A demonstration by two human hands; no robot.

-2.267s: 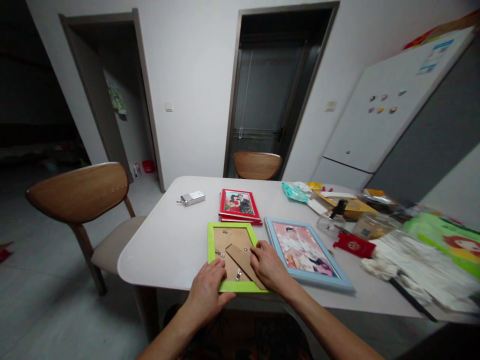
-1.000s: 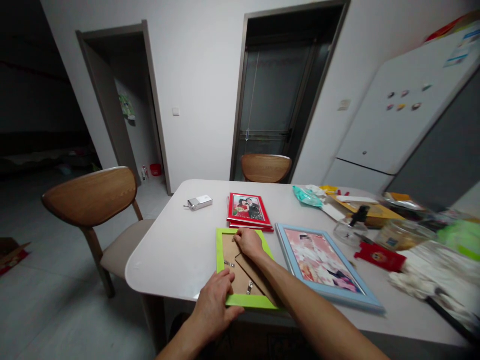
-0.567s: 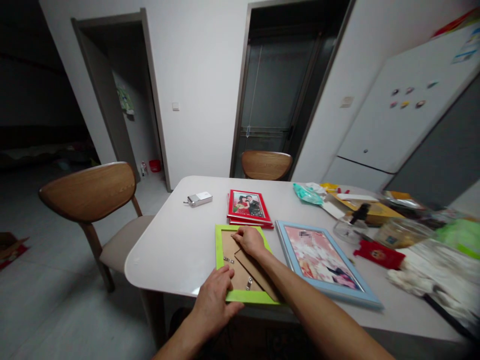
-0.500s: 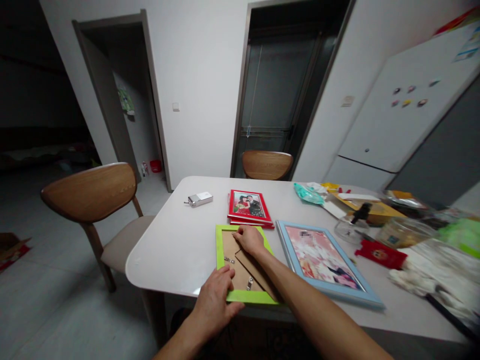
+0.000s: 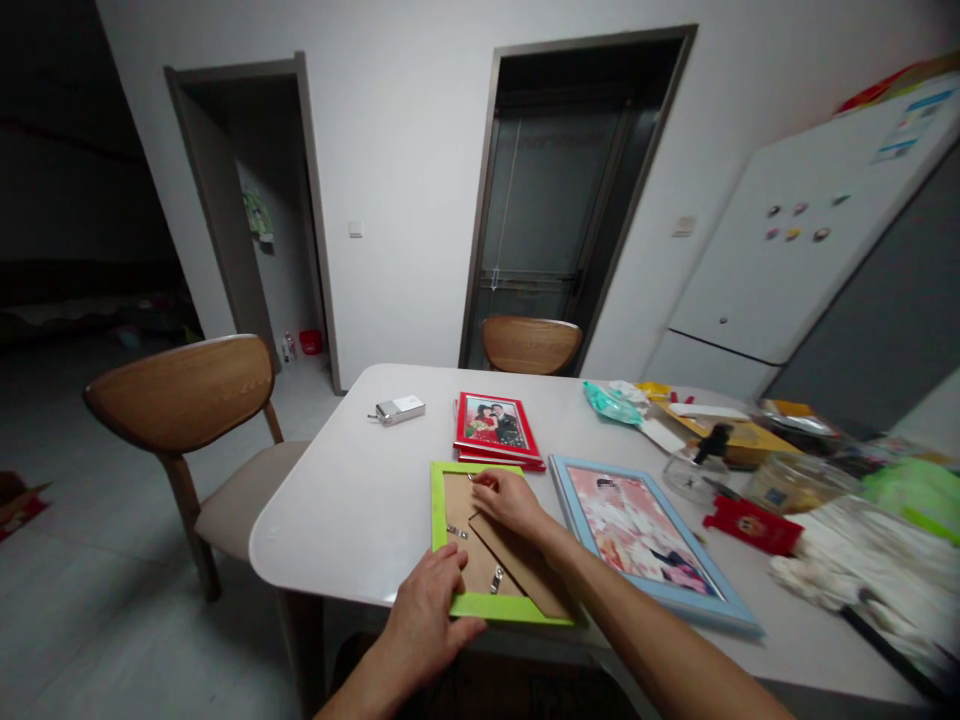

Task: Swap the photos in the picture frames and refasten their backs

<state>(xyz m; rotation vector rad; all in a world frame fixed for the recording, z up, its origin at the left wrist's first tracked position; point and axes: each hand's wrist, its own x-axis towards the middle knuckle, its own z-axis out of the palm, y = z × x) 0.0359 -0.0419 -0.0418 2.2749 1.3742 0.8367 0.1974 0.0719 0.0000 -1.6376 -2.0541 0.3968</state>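
A lime-green picture frame point(image 5: 517, 608) lies face down at the table's near edge, its brown backing board point(image 5: 456, 560) and brown stand flap showing. Small metal clips point(image 5: 496, 579) sit on the backing. My left hand point(image 5: 429, 605) grips the frame's lower left corner, fingers over the left side and thumb along the bottom edge. Near the top of the backing, my right hand point(image 5: 508, 503) has its fingers bent and pinched at a metal clip point(image 5: 471, 477). My right hand and forearm cover part of the flap and the frame's right side.
A blue-framed picture point(image 5: 645, 540) lies to the right, and stacked red photo frames point(image 5: 496, 425) lie behind. A silver-and-white device point(image 5: 400, 410) is at the back left. Bags, a clear container point(image 5: 799, 480), a red packet point(image 5: 752, 525) and cloth point(image 5: 870, 560) crowd the right side.
My right hand's fingers have shifted slightly, and the top clip now shows beside them. My left hand keeps its hold on the frame. The whole view has tilted a little upward.
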